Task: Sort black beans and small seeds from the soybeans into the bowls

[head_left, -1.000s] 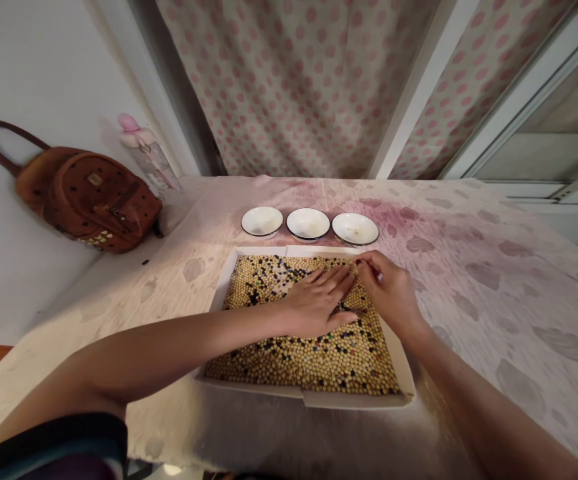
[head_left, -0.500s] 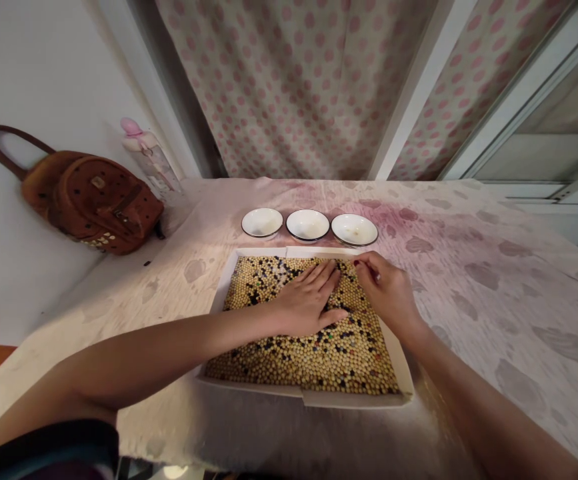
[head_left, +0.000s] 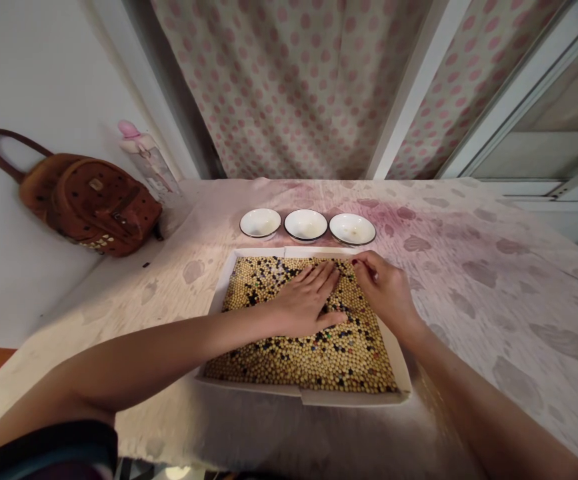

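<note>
1. Bag [head_left: 91,200]: by the desk's [head_left: 493,280] left edge.
2. Box [head_left: 353,399] of beads [head_left: 309,367]: near the desk's front edge.
3. Left hand [head_left: 303,303]: flat on the beads, fingers released.
4. Right hand [head_left: 389,290]: at the box's far right corner, fingers pinched together (on what, I cannot tell).

Over the head feed, I am watching my left forearm [head_left: 183,345] slanting inward; the left hand [head_left: 305,303] is lying palm down, fingers pointing forward, thumb spreading aside. My right forearm [head_left: 469,400] is reaching forward, the right hand [head_left: 386,287] curling, pinching thumb and forefinger together.
</note>
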Tool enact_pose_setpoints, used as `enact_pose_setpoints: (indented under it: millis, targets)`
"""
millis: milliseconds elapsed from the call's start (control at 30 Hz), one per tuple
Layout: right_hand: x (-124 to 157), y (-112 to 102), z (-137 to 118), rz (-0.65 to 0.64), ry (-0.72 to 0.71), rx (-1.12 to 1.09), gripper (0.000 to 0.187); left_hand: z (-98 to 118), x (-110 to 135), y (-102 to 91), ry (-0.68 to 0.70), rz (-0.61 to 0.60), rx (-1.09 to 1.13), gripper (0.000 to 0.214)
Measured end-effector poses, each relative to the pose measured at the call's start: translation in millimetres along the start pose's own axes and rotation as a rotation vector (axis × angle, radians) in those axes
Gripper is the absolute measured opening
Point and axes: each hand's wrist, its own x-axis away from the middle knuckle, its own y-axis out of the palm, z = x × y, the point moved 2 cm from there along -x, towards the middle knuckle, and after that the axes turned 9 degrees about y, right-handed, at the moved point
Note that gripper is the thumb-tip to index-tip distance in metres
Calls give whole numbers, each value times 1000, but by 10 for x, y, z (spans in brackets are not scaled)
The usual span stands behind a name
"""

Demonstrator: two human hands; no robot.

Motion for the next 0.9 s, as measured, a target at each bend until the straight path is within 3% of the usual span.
enact_pose_setpoints:
  millis: [233, 433, 900]
  targets:
    - [-5, -16, -23, -15, 3, -14, 24, -24, -76, -17, 16, 33, 19, 89]
    - [-4, -13, 5, -10, 0, -8, 23, -10, -289, -53, 131, 60, -17, 87]
    - [-3, -14, -1, -9, -26, 16, 23, 11, -128, -55, 109, 21, 30, 90]
